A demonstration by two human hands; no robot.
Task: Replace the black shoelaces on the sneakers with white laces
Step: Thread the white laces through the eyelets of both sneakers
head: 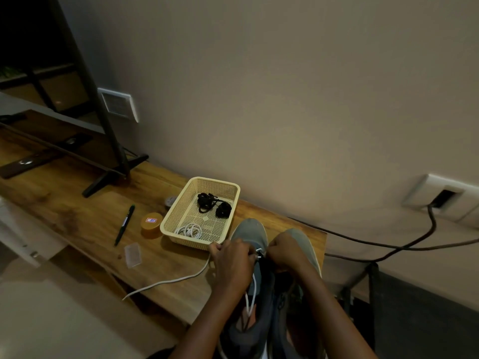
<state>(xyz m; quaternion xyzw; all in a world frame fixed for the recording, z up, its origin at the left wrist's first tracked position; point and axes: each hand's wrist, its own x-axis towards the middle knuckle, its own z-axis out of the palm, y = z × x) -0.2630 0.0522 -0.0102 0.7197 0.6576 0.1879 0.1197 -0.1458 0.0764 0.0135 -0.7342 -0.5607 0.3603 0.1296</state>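
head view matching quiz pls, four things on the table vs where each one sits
Things:
1 black laces
2 coiled white lace
3 pen
4 orange tub

Places:
A on the bare table, leftmost of the four
B in the basket, near end
C on the table beside the basket's left wall
D in the basket, far end

Pairs: 1-D, 2-B, 3-A, 4-C

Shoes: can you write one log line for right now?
step: threading white lace into sneaker | left hand: holds white lace | right hand: curled at sneaker, grip hidden | basket: black laces, coiled white lace
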